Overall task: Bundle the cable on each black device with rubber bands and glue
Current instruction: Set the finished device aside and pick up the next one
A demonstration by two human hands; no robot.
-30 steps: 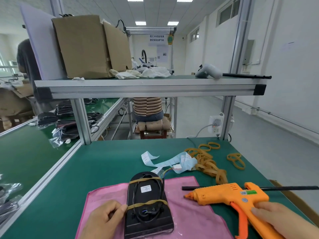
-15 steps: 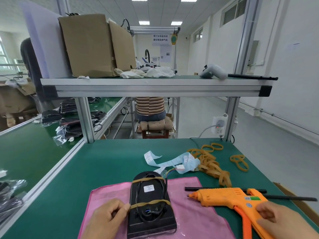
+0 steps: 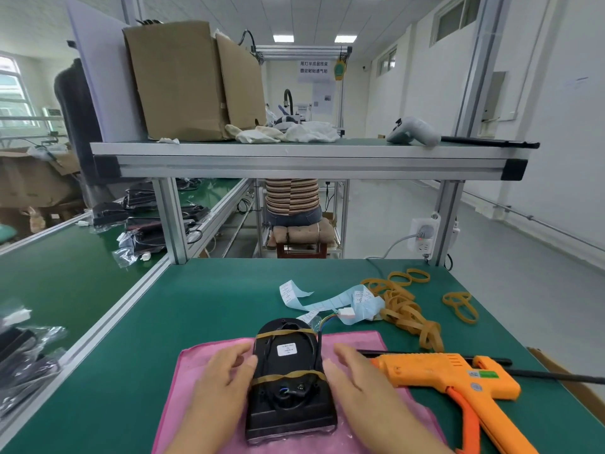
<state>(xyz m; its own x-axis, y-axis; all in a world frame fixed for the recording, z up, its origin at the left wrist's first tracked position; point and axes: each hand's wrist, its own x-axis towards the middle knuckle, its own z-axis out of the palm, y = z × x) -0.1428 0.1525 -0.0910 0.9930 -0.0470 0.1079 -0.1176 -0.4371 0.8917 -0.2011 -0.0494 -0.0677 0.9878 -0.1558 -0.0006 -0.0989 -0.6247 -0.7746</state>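
Left grip (image 3: 222, 378) and right grip (image 3: 357, 381), fingers straight and nothing grasped, are being laid against the sides of the device (image 3: 289, 417) on the cloth (image 3: 203, 355). Its cable is being held by two bands (image 3: 288, 376). Gun (image 3: 442, 375) is lying loose on the counter (image 3: 212, 299). Judged: banding done; gluing, or clearing the device aside, is being called for next.

left hand (image 3: 226, 375) and right hand (image 3: 357, 378) flanking black device (image 3: 289, 381), pink cloth (image 3: 203, 358)

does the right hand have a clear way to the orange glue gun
Probably yes: the right hand rests open beside the black device, and the glue gun lies just to its right with nothing between them.
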